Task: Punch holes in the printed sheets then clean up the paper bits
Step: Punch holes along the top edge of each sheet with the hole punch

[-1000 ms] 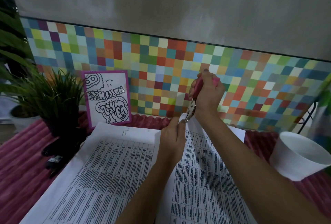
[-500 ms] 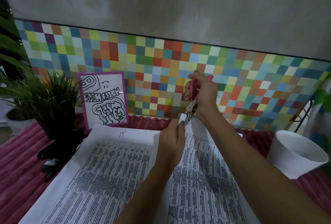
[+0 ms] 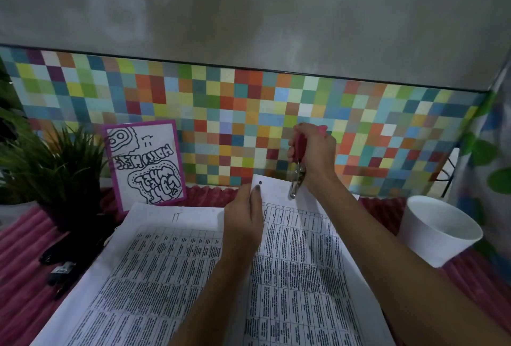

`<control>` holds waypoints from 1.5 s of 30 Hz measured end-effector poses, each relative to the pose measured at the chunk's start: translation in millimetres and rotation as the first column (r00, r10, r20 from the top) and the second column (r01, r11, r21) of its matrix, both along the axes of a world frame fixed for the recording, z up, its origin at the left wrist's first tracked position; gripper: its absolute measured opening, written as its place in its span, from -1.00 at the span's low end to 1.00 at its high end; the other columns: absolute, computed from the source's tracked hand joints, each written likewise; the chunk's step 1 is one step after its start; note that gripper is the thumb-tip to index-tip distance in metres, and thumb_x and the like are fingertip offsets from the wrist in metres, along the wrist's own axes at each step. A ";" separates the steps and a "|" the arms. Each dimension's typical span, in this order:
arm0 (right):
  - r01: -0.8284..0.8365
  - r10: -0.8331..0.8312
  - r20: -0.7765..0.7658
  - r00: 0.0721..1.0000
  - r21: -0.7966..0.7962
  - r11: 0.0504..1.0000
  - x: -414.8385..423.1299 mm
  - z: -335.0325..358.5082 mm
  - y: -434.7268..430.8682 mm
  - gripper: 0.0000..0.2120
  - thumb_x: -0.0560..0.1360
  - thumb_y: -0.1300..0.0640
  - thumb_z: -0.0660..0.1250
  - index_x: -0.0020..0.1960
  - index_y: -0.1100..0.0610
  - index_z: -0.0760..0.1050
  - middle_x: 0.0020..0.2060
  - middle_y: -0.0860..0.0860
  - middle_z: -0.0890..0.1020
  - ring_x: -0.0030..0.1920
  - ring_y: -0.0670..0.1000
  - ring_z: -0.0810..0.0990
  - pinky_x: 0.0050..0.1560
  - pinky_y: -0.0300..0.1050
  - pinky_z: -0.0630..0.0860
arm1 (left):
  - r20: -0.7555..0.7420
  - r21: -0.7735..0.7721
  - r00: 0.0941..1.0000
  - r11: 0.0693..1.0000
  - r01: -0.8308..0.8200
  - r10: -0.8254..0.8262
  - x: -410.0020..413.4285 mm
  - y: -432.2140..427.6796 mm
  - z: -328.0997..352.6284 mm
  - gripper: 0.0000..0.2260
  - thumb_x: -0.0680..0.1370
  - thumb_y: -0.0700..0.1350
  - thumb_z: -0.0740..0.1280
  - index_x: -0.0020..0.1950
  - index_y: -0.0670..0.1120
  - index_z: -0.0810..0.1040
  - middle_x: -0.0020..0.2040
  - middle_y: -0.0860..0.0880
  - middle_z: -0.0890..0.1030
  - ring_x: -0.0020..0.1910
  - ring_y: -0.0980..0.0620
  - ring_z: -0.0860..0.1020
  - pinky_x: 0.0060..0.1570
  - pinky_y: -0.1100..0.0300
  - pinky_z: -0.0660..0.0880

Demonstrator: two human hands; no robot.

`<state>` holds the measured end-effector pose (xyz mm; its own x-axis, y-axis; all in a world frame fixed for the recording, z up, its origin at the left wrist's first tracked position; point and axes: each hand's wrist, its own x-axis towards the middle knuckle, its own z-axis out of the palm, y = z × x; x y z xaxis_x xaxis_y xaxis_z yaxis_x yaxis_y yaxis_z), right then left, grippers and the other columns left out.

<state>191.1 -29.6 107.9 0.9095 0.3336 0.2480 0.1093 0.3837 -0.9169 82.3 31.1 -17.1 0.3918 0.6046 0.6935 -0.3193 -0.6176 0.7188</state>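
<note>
Printed sheets [image 3: 298, 276] covered in dense tables lie on a pink ribbed cloth [image 3: 25, 276]. My left hand [image 3: 244, 215] pinches the top left corner of the upper sheet and lifts it; a punched hole [image 3: 260, 183] shows just above my fingertips. My right hand [image 3: 312, 152] grips the pink handles of a metal hole punch [image 3: 297, 180]. The punch's jaws sit on the sheet's top edge, to the right of the hole.
A white paper cup [image 3: 437, 232] stands at the right. A framed doodle card [image 3: 145, 163] leans on the multicoloured tiled wall [image 3: 249, 113]. A potted green plant [image 3: 55, 168] and dark cables [image 3: 60, 265] are at the left.
The punch has shifted right along the sheet's top edge, away from my left fingers. A punched hole now shows near the corner.
</note>
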 end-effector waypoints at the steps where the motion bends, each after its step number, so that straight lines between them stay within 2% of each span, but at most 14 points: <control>1: 0.015 -0.015 -0.014 1.000 0.006 1.000 3.7 -0.2 -3.7 -0.87 0.50 0.24 0.27 -0.14 0.30 0.52 -0.46 0.12 0.50 -0.55 0.06 0.40 -0.51 -0.16 0.37 | 0.002 -0.040 1.000 0.999 0.027 -0.027 0.5 1.0 -1.7 -0.74 0.67 -0.07 0.15 -0.21 -0.05 0.39 -0.45 -0.09 0.36 -0.53 -0.12 0.34 -0.58 -0.11 0.27; 5: 0.056 -0.054 -0.041 0.998 0.049 0.997 12.5 1.2 -15.3 -0.84 0.49 0.26 0.27 -0.27 0.23 0.49 -0.52 0.10 0.48 -0.60 0.05 0.37 -0.56 -0.24 0.31 | -0.003 -0.056 0.999 0.997 0.044 -0.044 0.8 -0.6 -2.6 -0.73 0.67 -0.05 0.16 -0.23 -0.02 0.38 -0.45 -0.09 0.34 -0.53 -0.14 0.31 -0.57 -0.14 0.23; 8: 0.033 -0.029 -0.039 0.999 0.089 0.996 12.5 4.1 -19.0 -0.84 0.49 0.27 0.27 -0.27 0.22 0.46 -0.53 0.09 0.47 -0.60 0.04 0.35 -0.57 -0.25 0.30 | -0.040 -0.057 0.999 0.998 0.024 -0.027 0.8 -1.3 -2.6 -0.73 0.66 -0.05 0.16 -0.24 0.03 0.36 -0.45 -0.03 0.33 -0.52 -0.08 0.31 -0.56 -0.14 0.26; 11: 0.024 -0.023 -0.009 1.000 0.089 0.996 10.7 5.0 -19.2 -0.81 0.50 0.28 0.25 -0.29 0.22 0.46 -0.53 0.07 0.48 -0.59 0.04 0.34 -0.57 -0.23 0.28 | -0.051 -0.070 0.998 0.997 0.026 -0.029 -0.4 -2.6 -2.3 -0.73 0.66 -0.05 0.16 -0.25 0.05 0.36 -0.45 -0.05 0.32 -0.50 -0.13 0.31 -0.55 -0.14 0.26; 14: 0.027 -0.029 0.023 0.999 0.093 0.995 9.2 4.3 -19.8 -0.81 0.50 0.29 0.23 -0.29 0.21 0.47 -0.52 0.07 0.48 -0.59 0.05 0.33 -0.56 -0.21 0.27 | -0.057 -0.076 0.998 0.997 0.033 -0.037 -1.4 -3.3 -1.0 -0.72 0.67 -0.06 0.17 -0.25 0.09 0.35 -0.45 0.03 0.30 -0.50 -0.05 0.28 -0.54 -0.12 0.25; 19: 0.011 -0.013 0.031 0.999 0.078 0.997 8.8 3.5 -21.3 -0.78 0.51 0.29 0.23 -0.31 0.21 0.47 -0.51 0.09 0.47 -0.58 0.04 0.33 -0.56 -0.22 0.25 | -0.073 -0.096 0.996 0.994 0.044 -0.051 -0.5 -3.8 -1.2 -0.71 0.67 -0.07 0.17 -0.26 0.09 0.35 -0.45 -0.02 0.30 -0.50 -0.14 0.29 -0.55 -0.16 0.24; 22: 0.001 -0.003 0.024 1.000 0.088 0.996 9.6 3.6 -21.5 -0.80 0.51 0.29 0.22 -0.28 0.21 0.48 -0.51 0.09 0.47 -0.59 0.04 0.33 -0.57 -0.24 0.26 | -0.070 -0.095 0.997 0.995 0.037 -0.044 -1.6 -5.9 0.8 -0.69 0.68 -0.10 0.17 -0.27 0.11 0.34 -0.45 0.04 0.28 -0.50 -0.04 0.26 -0.54 -0.14 0.23; 26: -0.012 0.011 0.011 1.000 0.077 0.997 10.7 3.5 -21.9 -0.81 0.51 0.29 0.22 -0.27 0.21 0.49 -0.50 0.10 0.46 -0.60 0.02 0.34 -0.57 -0.24 0.27 | -0.069 -0.088 0.997 0.995 0.039 -0.046 -1.5 -5.7 0.8 -0.68 0.68 -0.13 0.18 -0.27 0.10 0.33 -0.45 0.04 0.27 -0.50 0.00 0.25 -0.54 -0.13 0.21; 35: -0.009 0.010 -0.004 1.000 0.049 0.999 13.6 1.4 -22.0 -0.85 0.50 0.28 0.24 -0.25 0.23 0.47 -0.51 0.10 0.47 -0.62 0.02 0.34 -0.59 -0.27 0.28 | -0.064 -0.105 0.996 0.993 0.053 -0.060 -2.9 -5.9 1.9 -0.69 0.68 -0.14 0.17 -0.26 0.03 0.33 -0.44 -0.02 0.27 -0.48 -0.14 0.26 -0.52 -0.14 0.21; 42: 0.017 -0.018 0.008 1.000 0.077 0.997 15.5 -0.3 -21.5 -0.89 0.51 0.29 0.22 -0.15 0.28 0.47 -0.53 0.07 0.48 -0.62 0.03 0.34 -0.59 -0.25 0.28 | -0.057 -0.127 0.996 0.990 0.060 -0.067 -5.2 -9.9 5.8 -0.68 0.68 -0.17 0.18 -0.28 0.01 0.31 -0.43 0.03 0.25 -0.48 0.00 0.22 -0.51 -0.15 0.18; 45: 0.012 -0.015 0.036 0.999 0.098 0.995 13.6 1.4 -21.2 -0.85 0.52 0.31 0.21 -0.21 0.26 0.48 -0.53 0.07 0.47 -0.62 0.03 0.34 -0.60 -0.26 0.28 | -0.051 -0.119 0.996 0.991 0.064 -0.070 -5.7 -8.8 5.6 -0.69 0.68 -0.18 0.18 -0.27 -0.01 0.33 -0.44 0.03 0.25 -0.49 -0.01 0.22 -0.53 -0.13 0.17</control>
<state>204.7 -50.8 109.3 0.9035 0.2939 0.3119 0.1476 0.4697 -0.8704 76.6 22.3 -11.5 0.4700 0.6513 0.5958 -0.3150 -0.5068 0.8024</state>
